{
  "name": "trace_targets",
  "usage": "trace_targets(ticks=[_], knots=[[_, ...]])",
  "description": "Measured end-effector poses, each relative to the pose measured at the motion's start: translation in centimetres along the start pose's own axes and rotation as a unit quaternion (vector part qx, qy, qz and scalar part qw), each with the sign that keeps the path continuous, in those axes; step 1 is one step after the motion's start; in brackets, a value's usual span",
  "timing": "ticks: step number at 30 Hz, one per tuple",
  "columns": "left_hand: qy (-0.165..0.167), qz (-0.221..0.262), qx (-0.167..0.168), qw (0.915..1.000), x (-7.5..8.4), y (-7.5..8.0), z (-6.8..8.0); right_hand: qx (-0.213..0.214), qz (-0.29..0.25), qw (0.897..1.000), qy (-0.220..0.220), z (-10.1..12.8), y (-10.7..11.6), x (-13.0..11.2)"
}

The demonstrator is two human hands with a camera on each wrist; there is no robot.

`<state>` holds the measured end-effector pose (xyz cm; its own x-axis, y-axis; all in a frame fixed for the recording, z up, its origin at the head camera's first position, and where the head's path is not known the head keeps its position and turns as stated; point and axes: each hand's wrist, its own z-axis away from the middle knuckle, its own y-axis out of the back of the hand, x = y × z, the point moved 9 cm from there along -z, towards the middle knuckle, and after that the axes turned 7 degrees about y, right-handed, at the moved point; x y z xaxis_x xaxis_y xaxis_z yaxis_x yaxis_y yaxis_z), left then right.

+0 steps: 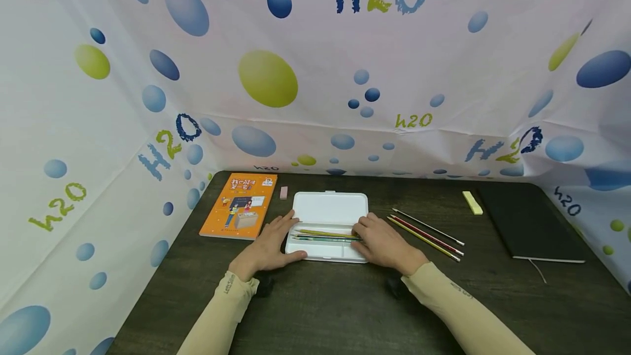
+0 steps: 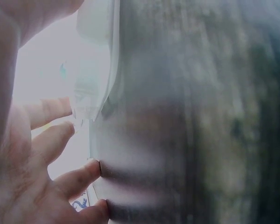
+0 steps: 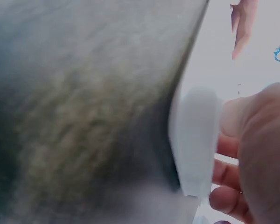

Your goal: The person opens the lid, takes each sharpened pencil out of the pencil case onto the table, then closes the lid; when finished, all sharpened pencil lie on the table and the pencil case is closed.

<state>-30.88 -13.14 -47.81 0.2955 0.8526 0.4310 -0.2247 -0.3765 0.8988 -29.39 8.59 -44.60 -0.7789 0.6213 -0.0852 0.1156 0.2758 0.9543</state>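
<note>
white pencil case (image 1: 329, 210), open, seemingly two pencils (image 1: 322, 235) inside

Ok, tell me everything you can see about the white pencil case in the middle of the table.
The white pencil case is a flat rectangular box with rounded corners, apparently plastic, lying open on the dark table, lid hinged back. A few pencils lie lengthwise in its tray. The left hand rests on its left end, the right hand on its right end.

dark wooden table (image 1: 320, 311) with school things on it

on it lie an orange book (image 1: 240, 205), a pink eraser (image 1: 283, 192), an open white pencil case (image 1: 329, 225), three loose pencils (image 1: 426, 229), a yellow eraser (image 1: 472, 202) and a black notebook (image 1: 529, 222).
</note>
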Motion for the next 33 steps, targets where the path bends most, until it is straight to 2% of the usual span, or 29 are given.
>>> trace_targets(ticks=[5, 12, 20, 27, 33], knots=[[0.001, 0.0, -0.002, 1.0, -0.1, -0.2, 0.1, -0.008, -0.06, 0.998, -0.011, 0.1, -0.2, 0.5], [0.0, -0.002, -0.001, 1.0, 0.1, -0.2, 0.1, 0.008, -0.148, 0.989, -0.029, 0.3, 0.0, 1.3], [-0.001, 0.001, -0.003, 1.0, 0.1, -0.2, -0.1, 0.021, -0.169, 0.985, -0.034, 0.5, 0.0, 1.5], [-0.004, 0.007, 0.001, 1.0, 0.3, 0.0, 0.1, 0.05, -0.178, 0.982, -0.031, 0.8, 0.5, 1.9], [-0.003, 0.005, 0.002, 1.0, 0.2, 0.1, 0.1, 0.068, -0.185, 0.978, -0.064, 1.5, 0.7, 2.7]])
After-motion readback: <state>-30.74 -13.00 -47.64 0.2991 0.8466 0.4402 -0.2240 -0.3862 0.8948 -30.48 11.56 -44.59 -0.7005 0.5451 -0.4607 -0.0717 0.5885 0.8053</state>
